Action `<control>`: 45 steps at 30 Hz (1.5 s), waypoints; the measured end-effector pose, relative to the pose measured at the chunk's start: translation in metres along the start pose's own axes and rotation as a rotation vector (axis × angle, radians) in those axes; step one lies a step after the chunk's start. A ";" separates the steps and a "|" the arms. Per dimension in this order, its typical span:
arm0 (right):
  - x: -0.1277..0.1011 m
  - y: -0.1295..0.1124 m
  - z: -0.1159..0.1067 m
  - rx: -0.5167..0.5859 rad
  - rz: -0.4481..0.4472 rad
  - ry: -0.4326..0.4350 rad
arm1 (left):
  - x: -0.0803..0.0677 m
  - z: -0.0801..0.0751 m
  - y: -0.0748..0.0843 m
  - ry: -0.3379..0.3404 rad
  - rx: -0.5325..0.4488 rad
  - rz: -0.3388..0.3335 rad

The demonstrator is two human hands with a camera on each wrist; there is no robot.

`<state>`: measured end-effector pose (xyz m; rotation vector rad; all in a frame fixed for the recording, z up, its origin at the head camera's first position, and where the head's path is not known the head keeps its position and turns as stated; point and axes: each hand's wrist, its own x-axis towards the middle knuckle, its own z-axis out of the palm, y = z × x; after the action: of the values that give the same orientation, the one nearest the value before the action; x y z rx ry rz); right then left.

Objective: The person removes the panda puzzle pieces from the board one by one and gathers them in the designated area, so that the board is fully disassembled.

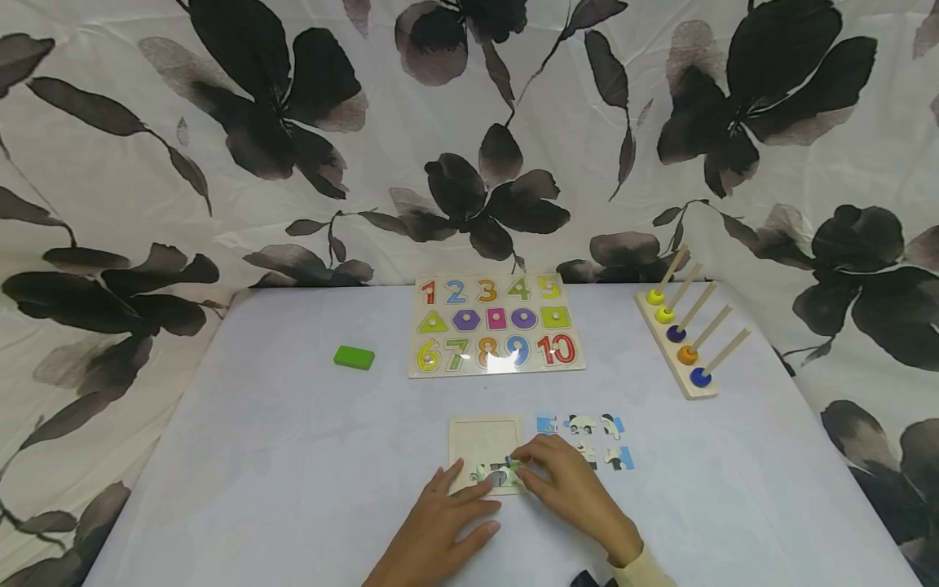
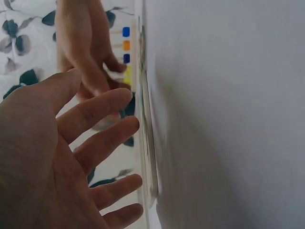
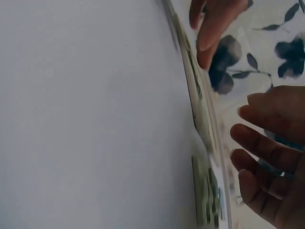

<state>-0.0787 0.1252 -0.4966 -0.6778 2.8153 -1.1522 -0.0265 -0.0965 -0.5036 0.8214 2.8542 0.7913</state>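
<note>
In the head view a small wooden puzzle tray [image 1: 484, 439] lies near the front of the table, with panda puzzle pieces [image 1: 499, 476] along its lower edge. My right hand [image 1: 568, 485] is at the tray's right side, pinching a small puzzle piece [image 1: 509, 461] between thumb and index finger over those pieces. Fingers mostly hide that piece. My left hand [image 1: 447, 526] is spread at the tray's lower left, its fingertips reaching over the front rim. The left wrist view shows the left hand [image 2: 81, 148] with its fingers apart and holding nothing.
Several loose panda pieces [image 1: 618, 458] lie right of the tray, partly behind the right hand. Farther back are a number and shape board [image 1: 496, 395], a green block [image 1: 354, 357] and a peg stand [image 1: 678, 350] with coloured beads. Floral cloth [image 1: 469, 122] hangs behind the table.
</note>
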 end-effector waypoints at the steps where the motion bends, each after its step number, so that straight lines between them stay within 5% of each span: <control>1: 0.004 -0.001 0.002 0.000 -0.012 -0.009 | 0.001 0.000 0.002 -0.005 -0.002 0.012; 9: 0.021 -0.007 0.015 -0.166 -0.082 -0.067 | 0.007 0.007 0.008 -0.090 -0.015 0.005; 15: 0.021 -0.009 0.017 -0.203 -0.075 -0.071 | 0.008 0.008 0.008 -0.089 -0.031 0.007; 45: 0.020 -0.009 0.018 -0.077 -0.055 -0.079 | 0.011 0.013 0.008 -0.111 -0.026 -0.007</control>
<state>-0.0896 0.0999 -0.5006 -0.7924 2.8036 -1.0056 -0.0290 -0.0791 -0.5104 0.8249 2.7421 0.7558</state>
